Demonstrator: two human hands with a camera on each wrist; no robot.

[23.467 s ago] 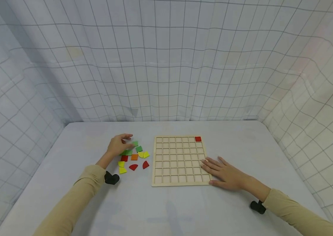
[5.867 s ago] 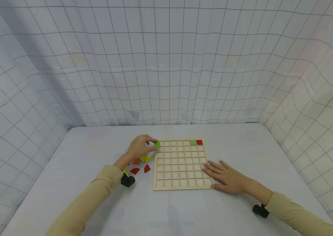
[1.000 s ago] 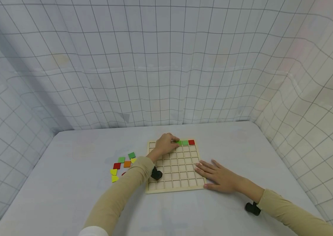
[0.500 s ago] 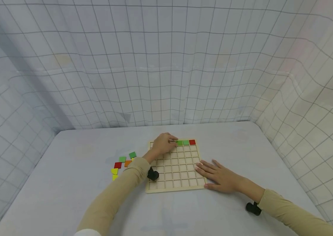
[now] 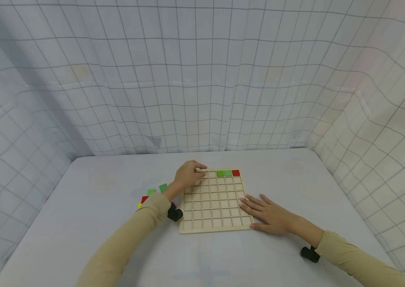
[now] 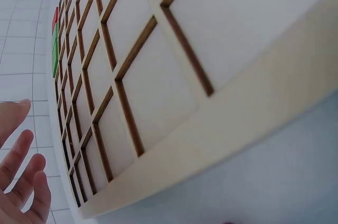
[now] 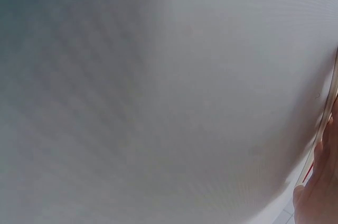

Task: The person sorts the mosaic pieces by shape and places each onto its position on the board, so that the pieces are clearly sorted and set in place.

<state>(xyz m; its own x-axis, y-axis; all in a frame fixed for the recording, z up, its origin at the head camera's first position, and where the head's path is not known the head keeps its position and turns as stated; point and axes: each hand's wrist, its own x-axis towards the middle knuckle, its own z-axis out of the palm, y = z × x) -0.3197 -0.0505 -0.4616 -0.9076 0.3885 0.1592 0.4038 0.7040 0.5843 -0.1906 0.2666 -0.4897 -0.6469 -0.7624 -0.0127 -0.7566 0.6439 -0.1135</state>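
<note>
A wooden grid board [image 5: 217, 229] lies on the table. Along its far row, at the right end, sit a green square tile [image 5: 220, 173], a light green tile [image 5: 228, 173] and a red tile [image 5: 236, 172]. My left hand [image 5: 188, 174] is over the board's far left corner, thumb and fingers apart with nothing between them. In the left wrist view its relaxed fingers [image 6: 24, 174] show beside the grid. My right hand [image 5: 272, 215] lies flat with its fingertips on the board's right edge; only part of that hand [image 7: 319, 187] shows in the right wrist view.
Left of the board lie loose tiles: a green one [image 5: 163, 187], a light green one [image 5: 151, 192], a red one [image 5: 144, 199] and a yellow one [image 5: 139, 206]. The left forearm hides others. A gridded white curtain [image 5: 202, 79] stands behind the table.
Since the earliest frame, a light green and a green tile have joined the red one in the far row. My left hand has let go of the green tile and moved left; the right stays put.
</note>
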